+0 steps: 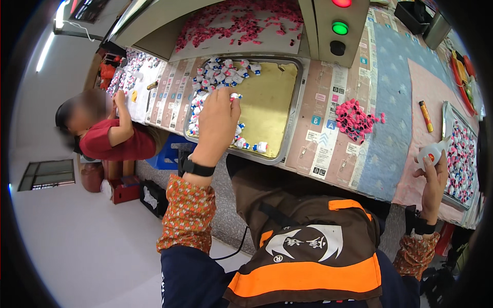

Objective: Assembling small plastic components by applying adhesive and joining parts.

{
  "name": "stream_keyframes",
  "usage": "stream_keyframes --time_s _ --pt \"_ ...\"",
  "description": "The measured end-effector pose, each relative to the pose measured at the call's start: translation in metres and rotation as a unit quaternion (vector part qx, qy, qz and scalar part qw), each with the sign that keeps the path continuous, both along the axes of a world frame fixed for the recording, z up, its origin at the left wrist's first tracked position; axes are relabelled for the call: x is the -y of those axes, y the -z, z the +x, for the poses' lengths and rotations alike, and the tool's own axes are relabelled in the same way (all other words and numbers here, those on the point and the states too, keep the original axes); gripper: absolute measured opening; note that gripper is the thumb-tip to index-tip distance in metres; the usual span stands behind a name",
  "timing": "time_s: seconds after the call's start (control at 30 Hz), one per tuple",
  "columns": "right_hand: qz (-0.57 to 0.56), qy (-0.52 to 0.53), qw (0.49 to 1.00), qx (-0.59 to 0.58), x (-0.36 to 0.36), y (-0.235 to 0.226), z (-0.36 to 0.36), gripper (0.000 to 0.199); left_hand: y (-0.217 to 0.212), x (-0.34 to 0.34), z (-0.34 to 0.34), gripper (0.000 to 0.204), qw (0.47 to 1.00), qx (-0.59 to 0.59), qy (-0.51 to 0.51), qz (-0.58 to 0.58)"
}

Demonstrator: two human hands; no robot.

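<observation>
My left hand reaches over a metal tray with a yellowish bottom. Small white figurines with blue and pink parts crowd the tray's left side. The fingers of that hand are curled down among them, and one figurine shows beside the thumb. Whatever the fingertips grip is hidden. Far to the right, my right hand is closed round a small white squeeze bottle with a pointed nozzle. Next to it lies a second metal tray, filled with rows of similar figurines.
Loose pink pieces lie heaped on the table between the trays. More pink pieces are spread inside a machine opening with lit buttons. A yellow marker-like tube rests on pink cloth. A co-worker sits at the left.
</observation>
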State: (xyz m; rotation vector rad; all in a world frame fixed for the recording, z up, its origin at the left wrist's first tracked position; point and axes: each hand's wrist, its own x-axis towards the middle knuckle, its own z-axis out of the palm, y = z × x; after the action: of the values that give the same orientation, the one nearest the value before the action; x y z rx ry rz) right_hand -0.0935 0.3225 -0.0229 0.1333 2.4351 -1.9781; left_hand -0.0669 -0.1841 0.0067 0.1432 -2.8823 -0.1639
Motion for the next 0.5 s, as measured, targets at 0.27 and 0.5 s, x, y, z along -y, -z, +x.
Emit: stream_keyframes --time_s 0.27,0.5 --pt "-0.172 -0.079 0.981 0.037 0.034 -0.038 0.031 0.051 -0.029 -0.113 0.039 0.025 0.760 0.133 0.038 0.634" --pt "-0.108 -0.182 0.974 0.080 0.066 -0.051 0.057 0.048 -0.011 -0.174 0.063 0.035 0.641 0.208 0.041 0.738"
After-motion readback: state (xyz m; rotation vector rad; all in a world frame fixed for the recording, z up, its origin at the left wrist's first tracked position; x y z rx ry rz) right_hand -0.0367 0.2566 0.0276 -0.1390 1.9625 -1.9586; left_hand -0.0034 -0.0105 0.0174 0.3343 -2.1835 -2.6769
